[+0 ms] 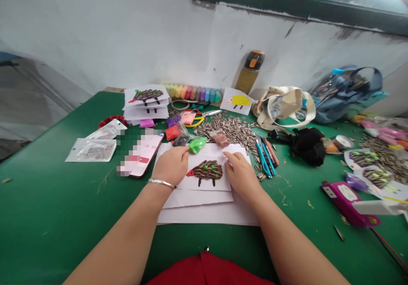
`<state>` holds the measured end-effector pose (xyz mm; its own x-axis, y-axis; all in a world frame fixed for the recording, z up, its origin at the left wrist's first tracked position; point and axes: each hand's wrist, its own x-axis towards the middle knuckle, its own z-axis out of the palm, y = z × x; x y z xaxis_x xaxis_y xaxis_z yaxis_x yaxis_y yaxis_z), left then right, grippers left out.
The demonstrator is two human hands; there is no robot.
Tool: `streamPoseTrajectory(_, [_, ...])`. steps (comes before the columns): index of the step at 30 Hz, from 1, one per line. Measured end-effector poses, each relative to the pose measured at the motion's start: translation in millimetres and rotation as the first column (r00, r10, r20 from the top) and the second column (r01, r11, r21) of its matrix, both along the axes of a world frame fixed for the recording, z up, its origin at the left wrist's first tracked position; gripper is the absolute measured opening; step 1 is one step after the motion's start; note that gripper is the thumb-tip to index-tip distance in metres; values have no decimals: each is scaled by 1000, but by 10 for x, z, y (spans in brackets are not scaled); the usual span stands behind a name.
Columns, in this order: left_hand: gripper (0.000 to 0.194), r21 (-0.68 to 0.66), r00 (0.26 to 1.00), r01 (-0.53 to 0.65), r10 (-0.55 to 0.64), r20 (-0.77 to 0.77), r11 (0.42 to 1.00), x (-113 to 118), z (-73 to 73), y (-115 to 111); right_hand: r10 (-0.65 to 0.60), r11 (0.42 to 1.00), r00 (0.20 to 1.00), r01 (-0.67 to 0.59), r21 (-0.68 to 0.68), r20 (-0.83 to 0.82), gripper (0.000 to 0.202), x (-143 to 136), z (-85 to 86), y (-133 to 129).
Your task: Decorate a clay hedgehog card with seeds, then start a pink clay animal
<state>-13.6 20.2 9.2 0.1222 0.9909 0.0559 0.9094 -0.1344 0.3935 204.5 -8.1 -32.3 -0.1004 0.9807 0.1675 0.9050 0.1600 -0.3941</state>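
A hedgehog picture [207, 171] covered in sunflower seeds, with green dots, a red face and black legs, lies on stacked white sheets [210, 213]. My left hand [172, 165] is at its upper left with the fingers bent together beside a green clay packet [197, 144]; what they hold, if anything, is hidden. On the picture's right side, my right hand [242, 174] rests at the paper's edge, index finger stretched out and nothing visible in it. Red [173, 132] and brown [220, 138] clay packets lie behind the paper.
Loose seeds [232, 128] are heaped behind the sheets. A phone [143, 155] and bead packets [92, 150] lie left; cutters [266, 157] and a magenta glue gun [349, 204] lie right. Finished pictures [146, 102], a bottle [250, 72] and bags [287, 106] stand at the back.
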Motion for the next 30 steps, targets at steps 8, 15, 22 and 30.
streamPoseTrajectory(8, [36,6,999,34,-34,-31,999,-15,-64,33,-26,999,1000,26,-41,5,22,28,24,97])
streamPoseTrajectory(15, [36,-18,1000,22,-22,-13,1000,11,-33,24,-51,998,990,44,-54,-129,14,93,46,125])
streamPoseTrajectory(22, [37,-56,997,-58,61,55,997,25,-9,22,-108,991,957,82,-104,-270,13,115,83,126])
streamPoseTrajectory(30, [39,-147,971,-101,129,199,984,-6,-12,51,-121,993,885,116,-39,-449,12,132,27,159])
